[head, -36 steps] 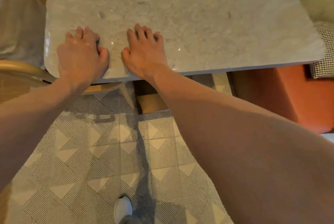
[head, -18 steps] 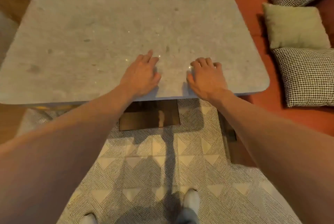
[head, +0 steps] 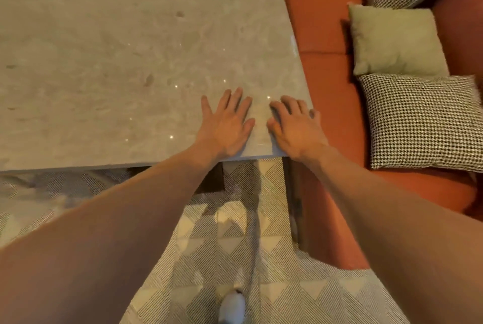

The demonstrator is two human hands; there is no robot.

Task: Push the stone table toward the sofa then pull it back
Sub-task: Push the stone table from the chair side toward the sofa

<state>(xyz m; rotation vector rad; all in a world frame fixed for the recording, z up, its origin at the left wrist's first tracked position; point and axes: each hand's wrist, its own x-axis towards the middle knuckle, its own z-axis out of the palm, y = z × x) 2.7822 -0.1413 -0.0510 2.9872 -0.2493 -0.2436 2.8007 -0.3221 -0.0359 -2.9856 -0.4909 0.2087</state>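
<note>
Hands: left hand (head: pixel 226 125) and right hand (head: pixel 296 125) spread flat on tabletop (head: pixel 117 62).
Progress: tabletop edge beside sofa (head: pixel 321 36); pull-back apparently remains.

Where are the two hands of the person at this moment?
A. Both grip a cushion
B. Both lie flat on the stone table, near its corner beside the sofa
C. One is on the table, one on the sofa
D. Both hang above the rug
B: the left hand and right hand lie flat on the stone table by the sofa.
</note>
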